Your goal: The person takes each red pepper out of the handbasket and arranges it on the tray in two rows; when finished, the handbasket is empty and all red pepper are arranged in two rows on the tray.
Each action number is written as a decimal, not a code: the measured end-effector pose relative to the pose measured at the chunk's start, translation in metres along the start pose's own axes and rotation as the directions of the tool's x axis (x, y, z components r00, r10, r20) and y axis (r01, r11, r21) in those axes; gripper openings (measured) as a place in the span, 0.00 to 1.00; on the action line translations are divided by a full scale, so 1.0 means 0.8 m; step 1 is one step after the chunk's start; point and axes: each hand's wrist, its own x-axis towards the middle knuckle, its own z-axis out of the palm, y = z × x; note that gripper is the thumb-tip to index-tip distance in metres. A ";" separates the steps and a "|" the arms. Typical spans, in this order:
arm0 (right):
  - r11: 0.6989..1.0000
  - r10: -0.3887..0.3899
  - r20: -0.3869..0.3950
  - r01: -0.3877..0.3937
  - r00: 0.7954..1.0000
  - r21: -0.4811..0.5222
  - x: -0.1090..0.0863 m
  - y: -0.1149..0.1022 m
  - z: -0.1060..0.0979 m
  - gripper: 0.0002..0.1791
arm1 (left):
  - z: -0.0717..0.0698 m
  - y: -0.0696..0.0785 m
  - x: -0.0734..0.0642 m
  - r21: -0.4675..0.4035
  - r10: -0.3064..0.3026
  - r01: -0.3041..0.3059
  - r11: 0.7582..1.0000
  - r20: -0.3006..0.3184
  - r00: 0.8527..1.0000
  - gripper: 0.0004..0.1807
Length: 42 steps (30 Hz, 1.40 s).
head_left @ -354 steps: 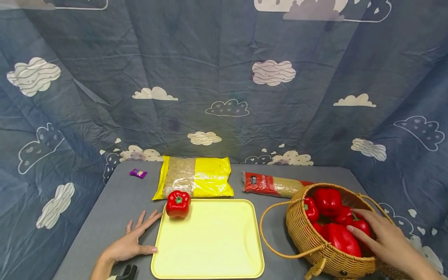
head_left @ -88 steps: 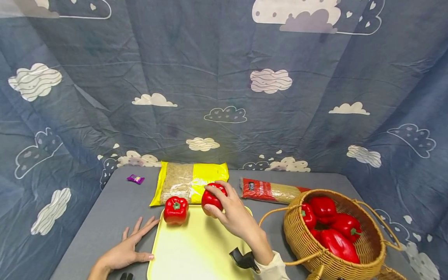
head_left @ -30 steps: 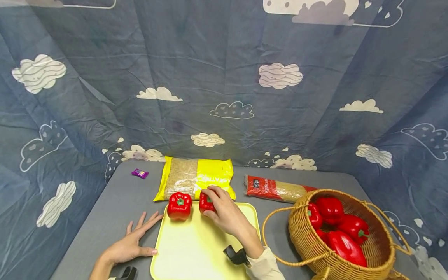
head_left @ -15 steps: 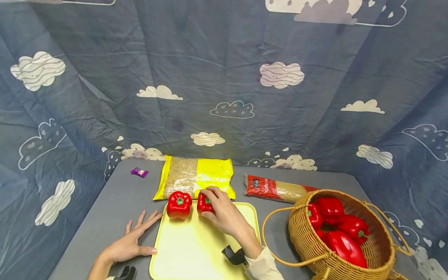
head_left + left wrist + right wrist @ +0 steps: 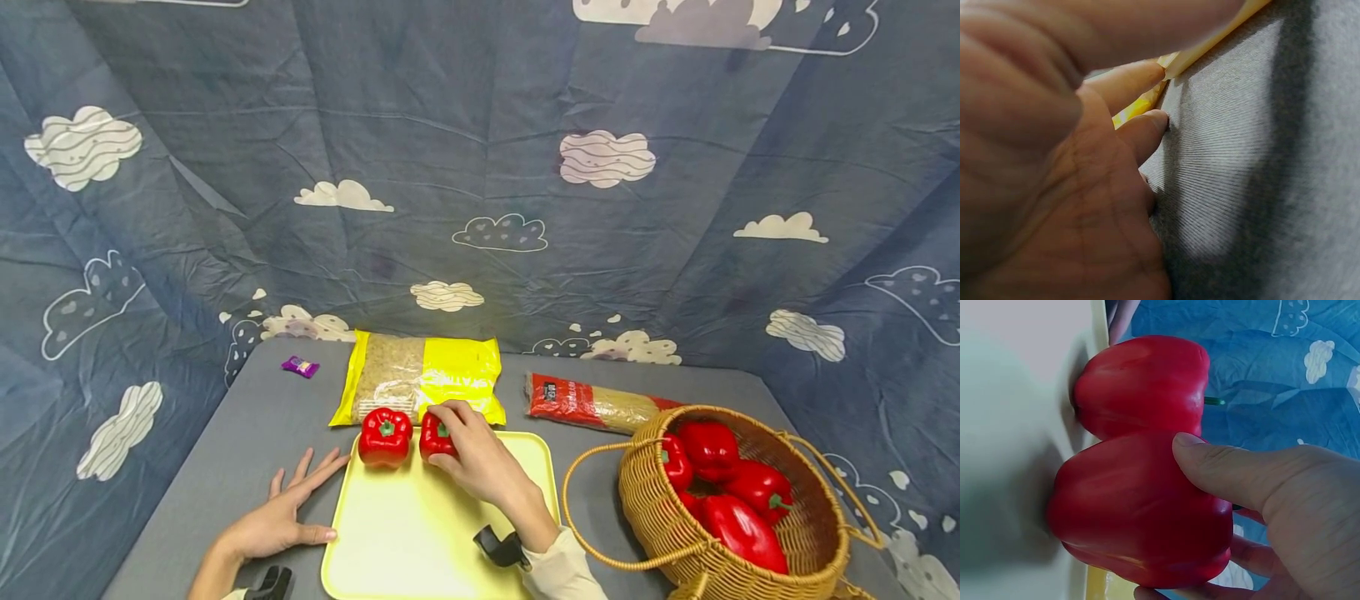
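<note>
My right hand (image 5: pixel 483 458) grips a red bell pepper (image 5: pixel 433 439) at the back of the pale yellow tray (image 5: pixel 435 533). In the right wrist view the thumb lies along the side of this pepper (image 5: pixel 1141 506) and the fingers curl round its far side. A second red bell pepper (image 5: pixel 385 437) stands stem up at the tray's back left corner, just left of the held one. My left hand (image 5: pixel 273 521) rests with spread, straight fingers beside the tray, thumb and index fingertip at its left rim. In the left wrist view the palm (image 5: pixel 1104 206) faces the grey tabletop.
At right a wicker basket (image 5: pixel 652 517) with looped handles holds several red bell peppers (image 5: pixel 742 533). Behind the tray lies a yellow bag of grain-like food (image 5: pixel 457 375); a red-ended pack of noodles (image 5: pixel 562 400) lies right of it. A small purple wrapped sweet (image 5: pixel 300 367) is at back left.
My right hand has left the basket and brought a bell pepper to the tray's back, lowering it, then edging left towards the other pepper. The left hand has stayed at the tray's left rim.
</note>
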 end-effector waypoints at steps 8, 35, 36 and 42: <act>1.000 0.016 0.007 -0.016 1.000 0.018 0.001 0.001 0.004 0.33 | -0.001 0.002 0.000 -0.004 -0.021 0.021 1.000 0.007 1.000 0.55; 0.998 0.023 -0.007 -0.023 1.000 0.066 0.007 0.008 0.010 0.36 | 0.001 0.000 -0.001 -0.001 0.002 -0.002 1.000 -0.005 1.000 0.54; 0.998 0.025 -0.006 -0.024 1.000 0.065 0.007 0.008 0.010 0.36 | 0.001 -0.001 -0.001 0.000 0.002 -0.002 1.000 -0.006 1.000 0.55; 0.997 0.027 0.000 -0.027 1.000 0.068 0.006 0.008 0.008 0.36 | 0.000 -0.001 -0.001 0.005 0.007 -0.007 1.000 -0.011 1.000 0.55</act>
